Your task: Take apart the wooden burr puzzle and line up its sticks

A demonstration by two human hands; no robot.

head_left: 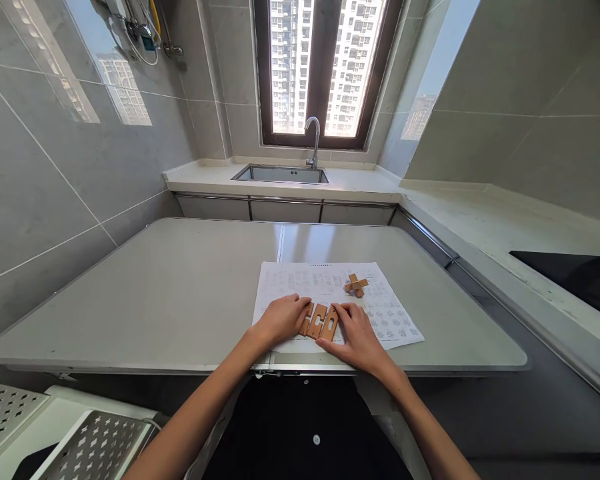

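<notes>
Low in the middle of the frame, both hands rest on a printed paper sheet (pixel 380 313) that lies on the grey worktop (pixel 155 293). Between them sit three flat wooden pieces (pixel 320 321) with notches cut in them, side by side in a row — likely lined up so their notches can be compared. The left hand (pixel 280 320) presses its curled fingers against the left end of the row. The right hand (pixel 360 337) lies flat, fingers touching the right end (neither grip is closed around a piece). Just above, a small wooden cross (pixel 356 285) sits apart on the sheet — already joined, it seems.
</notes>
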